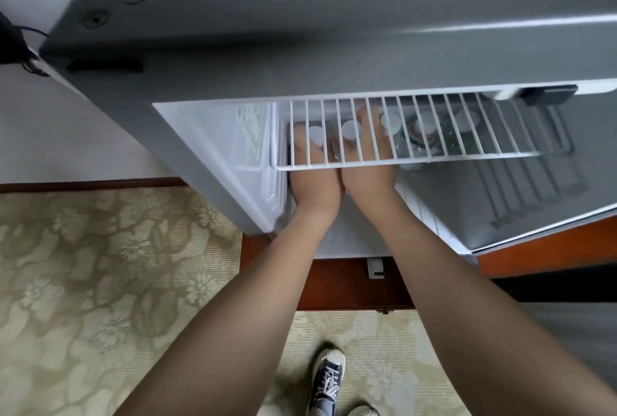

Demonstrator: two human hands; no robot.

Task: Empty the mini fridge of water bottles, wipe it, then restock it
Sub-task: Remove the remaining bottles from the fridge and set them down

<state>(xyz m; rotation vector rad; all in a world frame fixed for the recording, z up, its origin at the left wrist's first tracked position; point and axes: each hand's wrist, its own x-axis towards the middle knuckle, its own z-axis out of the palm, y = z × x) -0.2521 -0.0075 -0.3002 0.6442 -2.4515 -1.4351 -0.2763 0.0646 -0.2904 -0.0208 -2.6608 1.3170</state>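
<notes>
Mini fridge (207, 88) open, door (521, 202) swung to the right. Both hands in the lower compartment, under the white wire shelf (417, 158), side by side and touching. Left hand (315, 178) beside the leftmost white-capped water bottle (316, 136); right hand (365, 168) reaches in among the bottles. Fingers hidden by the shelf wires, so can't tell if either one grips a bottle. More bottles (427, 130) stand in a row to the right. Sticker (251, 128) on the inner left wall, text too blurred to read. Sneaker (325, 379) on the floral carpet (83, 282).
</notes>
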